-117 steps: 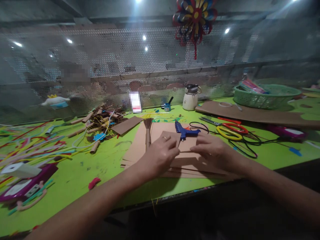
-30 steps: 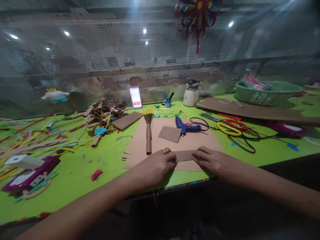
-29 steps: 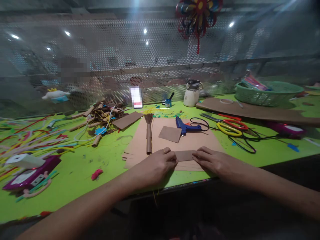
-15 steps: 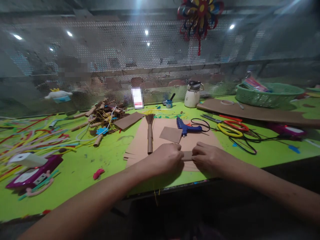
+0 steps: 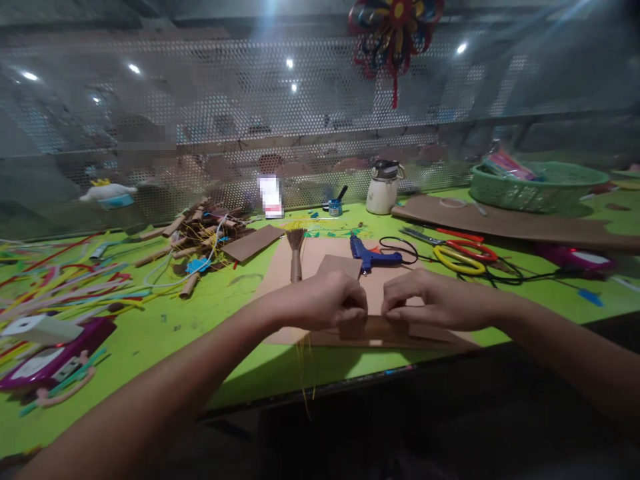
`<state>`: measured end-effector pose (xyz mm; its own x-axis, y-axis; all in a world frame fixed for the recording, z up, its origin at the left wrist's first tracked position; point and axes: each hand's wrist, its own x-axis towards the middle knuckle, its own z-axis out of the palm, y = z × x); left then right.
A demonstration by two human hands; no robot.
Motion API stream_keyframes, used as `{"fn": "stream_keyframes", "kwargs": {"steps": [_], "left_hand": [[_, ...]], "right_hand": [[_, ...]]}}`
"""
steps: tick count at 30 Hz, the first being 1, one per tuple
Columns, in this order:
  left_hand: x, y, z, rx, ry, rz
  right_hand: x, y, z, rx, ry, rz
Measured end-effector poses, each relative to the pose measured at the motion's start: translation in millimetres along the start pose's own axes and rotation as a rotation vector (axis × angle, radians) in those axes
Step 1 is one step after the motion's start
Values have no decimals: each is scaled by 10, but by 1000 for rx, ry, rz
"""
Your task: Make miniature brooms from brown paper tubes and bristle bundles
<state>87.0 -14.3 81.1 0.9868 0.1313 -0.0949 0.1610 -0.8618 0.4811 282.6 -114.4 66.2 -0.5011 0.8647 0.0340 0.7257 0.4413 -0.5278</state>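
Observation:
My left hand (image 5: 327,299) and my right hand (image 5: 447,300) are side by side over the front of a light brown sheet (image 5: 280,267). The fingers of both are bent and pinched at a dark brown piece of paper (image 5: 375,328), which spans the gap between them. My fingers hide its ends, and I cannot tell if it is folded or rolled. A small brush-like paper roll with a fringed top (image 5: 295,257) lies partly behind my left forearm. Beyond my knuckles are a square of brown paper (image 5: 337,265) and a blue glue gun (image 5: 373,256).
Yellow-handled scissors (image 5: 457,260) and red-handled scissors (image 5: 470,245) lie right, among black cables. A green basket (image 5: 540,190) and a white jug (image 5: 383,193) stand behind. Paper rolls (image 5: 190,233), coloured strips (image 5: 65,287) and a purple power strip (image 5: 65,353) lie left.
The brown paper between my hands has come nearer the table's front edge. My fingers have arched up over it, and my left forearm now covers the lower part of the fringed roll.

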Motion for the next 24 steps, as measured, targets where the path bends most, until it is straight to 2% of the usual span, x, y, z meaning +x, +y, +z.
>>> {"fn": "stream_keyframes", "kwargs": {"steps": [3, 5, 7, 10, 16, 21, 24], "left_hand": [[71, -106, -15, -140, -112, -55], [147, -244, 78, -148, -128, -123], [207, -378, 199, -108, -86, -172], [228, -483, 331, -66, -49, -164], [172, -406, 380, 63, 40, -152], [152, -376, 495, 315, 166, -15], [137, -361, 588, 435, 233, 10]], "right_hand": [[80, 101, -18, 153, -132, 36], [155, 220, 63, 167, -137, 79], [214, 324, 166, 130, -115, 92], [234, 394, 286, 61, -72, 61], [133, 346, 385, -72, 60, 77], [81, 285, 437, -252, 110, 12], [76, 276, 473, -353, 116, -8]]}}
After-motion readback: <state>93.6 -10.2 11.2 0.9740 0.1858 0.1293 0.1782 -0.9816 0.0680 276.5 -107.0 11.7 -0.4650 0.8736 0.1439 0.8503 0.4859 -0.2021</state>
